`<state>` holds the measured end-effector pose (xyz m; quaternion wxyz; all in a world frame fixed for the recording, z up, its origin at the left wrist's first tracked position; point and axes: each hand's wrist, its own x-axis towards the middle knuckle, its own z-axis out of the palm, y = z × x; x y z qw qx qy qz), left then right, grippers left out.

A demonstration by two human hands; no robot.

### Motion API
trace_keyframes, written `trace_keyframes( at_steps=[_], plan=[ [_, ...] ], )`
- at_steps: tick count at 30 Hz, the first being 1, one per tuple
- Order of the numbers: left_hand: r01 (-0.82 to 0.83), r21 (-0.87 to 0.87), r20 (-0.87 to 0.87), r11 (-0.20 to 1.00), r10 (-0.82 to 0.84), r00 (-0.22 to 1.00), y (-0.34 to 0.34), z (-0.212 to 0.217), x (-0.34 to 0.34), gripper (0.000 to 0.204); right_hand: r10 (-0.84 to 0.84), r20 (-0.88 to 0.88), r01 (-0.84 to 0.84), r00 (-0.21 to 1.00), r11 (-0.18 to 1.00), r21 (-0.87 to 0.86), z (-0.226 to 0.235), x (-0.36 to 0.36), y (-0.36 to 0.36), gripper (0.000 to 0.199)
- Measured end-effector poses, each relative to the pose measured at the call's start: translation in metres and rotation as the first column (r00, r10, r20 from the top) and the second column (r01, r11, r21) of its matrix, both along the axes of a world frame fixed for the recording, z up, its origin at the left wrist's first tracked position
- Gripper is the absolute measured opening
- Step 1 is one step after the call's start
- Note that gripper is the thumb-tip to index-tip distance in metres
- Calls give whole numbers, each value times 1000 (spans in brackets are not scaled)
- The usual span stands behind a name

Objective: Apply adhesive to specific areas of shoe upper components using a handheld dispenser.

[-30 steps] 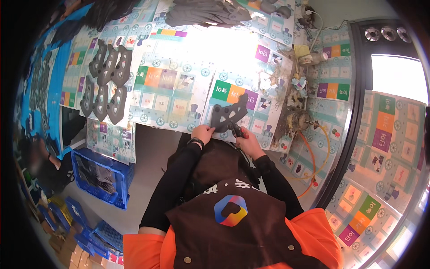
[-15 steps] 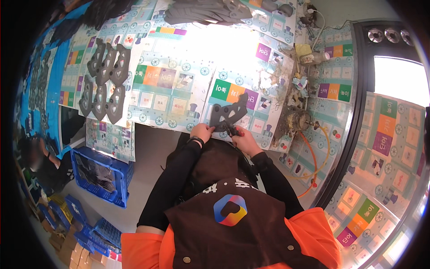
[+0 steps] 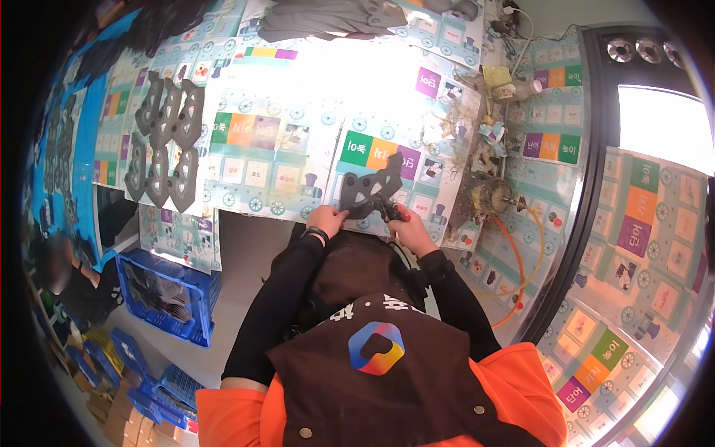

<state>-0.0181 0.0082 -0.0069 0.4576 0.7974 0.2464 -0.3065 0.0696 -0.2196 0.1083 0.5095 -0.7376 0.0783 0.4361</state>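
Observation:
A dark grey moulded part (image 3: 363,195) with triangular openings lies at the table's near edge, in front of me. Pinched at its lower left corner are the fingertips of my left hand (image 3: 326,222). My right hand (image 3: 414,232) is closed round a pliers-like tool (image 3: 401,214) with red handles. The tool's dark jaws are at the lower right edge of the part; how they meet it is too small to make out. A dark band circles my left wrist, and black sleeves cover both forearms.
Several similar grey parts (image 3: 165,141) lie in two rows to the left. A pile of grey parts (image 3: 328,18) sits at the far edge. A dusty round device (image 3: 491,200) with an orange hose stands right. A blue crate (image 3: 205,309) is lower left, near another person (image 3: 71,279).
The whole view has shifted slightly, the table's contents moving a little to the left. Both hands keep their hold on the part and the tool, with little visible movement.

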Motion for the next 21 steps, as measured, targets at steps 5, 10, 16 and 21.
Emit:
trace_keyframes(
  at_steps=[5, 10, 16, 21],
  plan=[
    [10, -19, -15, 1000, -10, 1000, -1, 4, 4, 43, -42, 32, 42, 999, 999, -5, 3, 6, -6, 17],
    [-41, -73, -35, 996, 39, 999, 0, 7, 4, 42, -46, 17, 47, 999, 996, -82, 6, 12, -12, 18],
    [-61, -96, -52, 993, 56, 997, 0, 7, 6, 40, -97, 55, 100, 994, 993, -55, -3, 16, -23, 19],
    [-61, -77, -58, 995, 57, 997, 0, -1, 2, 43, -209, -15, 209, 978, 978, -16, 5, 22, -22, 20]
  ],
)
